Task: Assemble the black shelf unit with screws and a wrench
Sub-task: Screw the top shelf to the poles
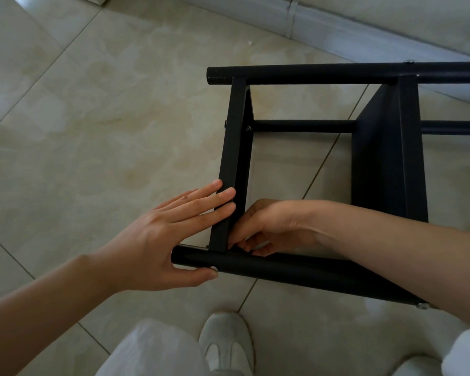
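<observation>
The left hand (158, 240), fingers straight, braces the black shelf unit (310, 164) from nine o'clock; the right hand (266, 226) seemingly pinches something small at the corner joint.

Wearing no sleeves, gloves, rings or watch: both forearms showing bare to the frame's edges behind the left hand (158, 240) and right hand (269, 226). Showing short, unpainted nails. Wearing pale white trousers (152, 351) and a white slip-on shoe (228, 340) below the hands.
</observation>
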